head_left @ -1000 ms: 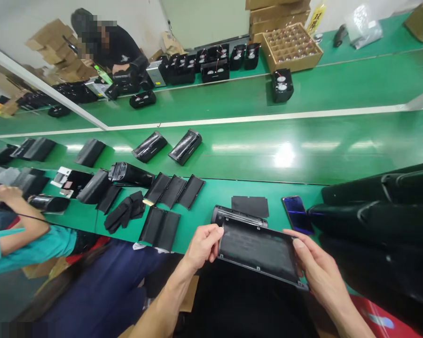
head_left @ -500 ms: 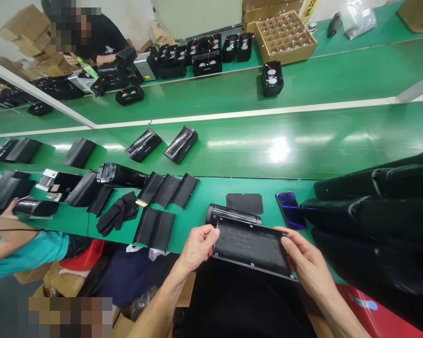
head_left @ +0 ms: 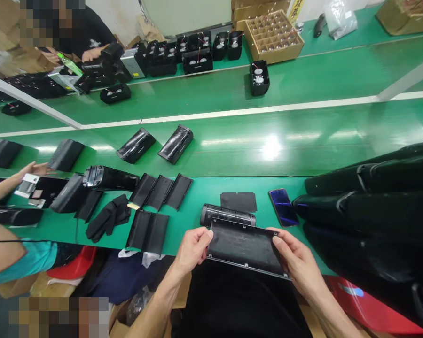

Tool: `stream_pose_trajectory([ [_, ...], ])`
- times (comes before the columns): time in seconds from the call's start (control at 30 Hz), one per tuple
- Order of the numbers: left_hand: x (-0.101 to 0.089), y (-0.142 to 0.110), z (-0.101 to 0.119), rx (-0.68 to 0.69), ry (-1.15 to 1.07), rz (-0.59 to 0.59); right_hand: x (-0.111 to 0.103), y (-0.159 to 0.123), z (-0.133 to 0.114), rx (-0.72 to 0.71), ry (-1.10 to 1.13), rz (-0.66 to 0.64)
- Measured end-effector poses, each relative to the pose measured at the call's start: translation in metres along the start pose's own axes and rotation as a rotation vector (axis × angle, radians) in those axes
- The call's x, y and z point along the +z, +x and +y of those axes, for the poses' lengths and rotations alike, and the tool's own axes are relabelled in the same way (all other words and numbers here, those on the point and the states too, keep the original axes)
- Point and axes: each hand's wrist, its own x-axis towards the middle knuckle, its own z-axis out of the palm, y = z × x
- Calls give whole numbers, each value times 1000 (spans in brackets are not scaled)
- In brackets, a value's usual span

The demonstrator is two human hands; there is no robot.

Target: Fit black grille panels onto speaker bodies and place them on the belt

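Between my two hands is a black rectangular plastic panel [head_left: 245, 246], its inner face up and small tabs along its edges. My left hand [head_left: 193, 249] pinches its left end with thumb and fingers. At the other end my right hand [head_left: 296, 256] grips the upper right corner, thumb on top. Just behind the panel a black speaker housing [head_left: 229, 215] lies on the green table, its near side partly hidden. Beyond that housing lies a thin dark sheet [head_left: 238, 202]. A phone [head_left: 284, 206] rests to the right.
Several similar panels [head_left: 178, 191] and black cloth pieces [head_left: 109, 218] lie left. Two glossy housings [head_left: 176, 143] sit on the green belt [head_left: 232, 159]. Large black bags [head_left: 370, 206] crowd the right. A co-worker's hand [head_left: 35, 169] reaches in at left; another person works across the belt.
The view has shifted slightly, so things appear farther left. My hands keep the same hold on the panel. The co-worker at left has moved a hand up toward a housing on the belt.
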Motion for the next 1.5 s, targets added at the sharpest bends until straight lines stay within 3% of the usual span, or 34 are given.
stream_pose_trajectory([
  [0.17, -1, -2, -2, -9, -4, -10, 0, -4, -2, -7, 4, 6],
  [0.5, -2, -3, -11, -35, -45, -61, 0, -5, -6, -153, -155, 58],
  [0.8, -1, -5, -9, -36, -43, -78, -2, -8, -8, -169, -231, 41],
  [0.97, -4, -6, -9, 0, -5, -91, -2, -12, -11, -196, -260, 52],
  [1.2, -11, -10, -10, 171, 66, -139, -7, -22, -11, -297, -323, 49],
  [1.5, -15, -9, -10, 189, 41, -169, -5, -23, -12, -368, -376, 47],
])
